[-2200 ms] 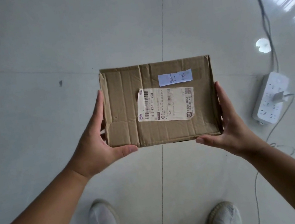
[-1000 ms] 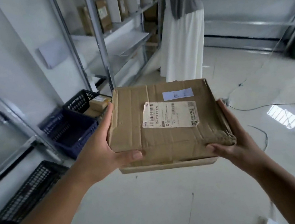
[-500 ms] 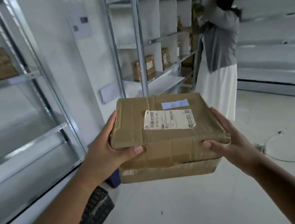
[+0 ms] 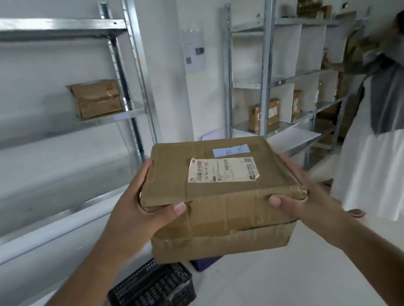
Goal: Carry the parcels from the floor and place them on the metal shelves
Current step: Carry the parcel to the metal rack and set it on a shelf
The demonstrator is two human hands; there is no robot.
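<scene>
I hold a brown cardboard parcel (image 4: pixel 220 203) with a white shipping label and a small blue slip on top, at chest height in the middle of the view. My left hand (image 4: pixel 136 217) grips its left side, thumb on the front edge. My right hand (image 4: pixel 302 200) grips its right side the same way. The metal shelves (image 4: pixel 45 131) stand close on my left, with one brown parcel (image 4: pixel 97 98) on the middle level near the upright.
A black plastic crate (image 4: pixel 152 294) lies on the floor under my left arm, with a blue crate (image 4: pixel 204 262) behind it. Another shelf unit (image 4: pixel 268 83) with several parcels stands ahead. A person in a grey top and white skirt (image 4: pixel 389 127) works at the right.
My view has lifted from the floor and swung left toward the near shelves. The parcel stays in both hands and is now closer to the shelves.
</scene>
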